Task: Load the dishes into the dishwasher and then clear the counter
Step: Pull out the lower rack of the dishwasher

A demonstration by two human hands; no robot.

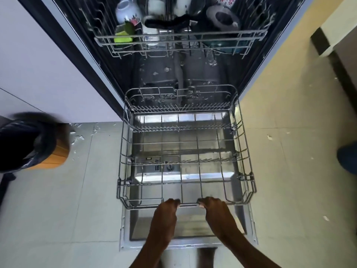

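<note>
The dishwasher's lower wire rack [123,151] stands pulled out over the open door [191,233] and holds no dishes. My left hand [166,211] and my right hand [214,207] both grip the rack's front rim, side by side near its middle. Above, the upper rack [179,38] sits inside the machine, loaded with white cups [125,11], a dark bowl [223,16], a black utensil [168,23] and a green item [123,36].
A bin with a black bag and wooden side [36,144] stands on the tiled floor at left, next to white cabinets [38,64]. A yellow wall [280,60] flanks the dishwasher at right. Small white scraps lie on the floor tiles.
</note>
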